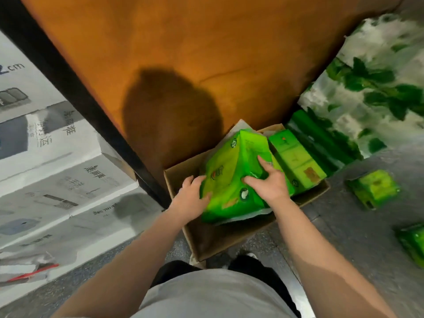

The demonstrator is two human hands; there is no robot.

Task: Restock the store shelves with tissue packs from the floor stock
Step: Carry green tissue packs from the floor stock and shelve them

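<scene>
Both hands on one green tissue pack (231,177), lifted and tilted above an open cardboard box (220,239) on the floor. Left hand (191,200) cupped against the pack's near-left end, fingers curled round its edge. Right hand (267,181) spread over the pack's right face, index finger stretched up along it, thumb and other fingers bent into the wrapper. Pack's lower edge down inside the box, its top corner clear above the far rim.

Second green tissue pack (296,161) lying in the box's right half, just beside the held one. Box's far edge close against an orange panel (183,53); near edge just ahead of dark shoes. A little open room inside the box at the near-left corner.

Right of the box, grey floor (358,226) with two loose green packs: one small pack (374,188) well apart from the box, another (413,244) cut off by the frame edge. Beyond them, large bundles (376,88) in clear wrap with green leaf print, blurred.

Left, past a black post (75,92), white printed cartons (46,168) stacked along the floor; "cm" readable on one, Chinese characters on others, possibly a brand name, too smeared to be sure. Round logos on the held pack, wording unreadable.
</scene>
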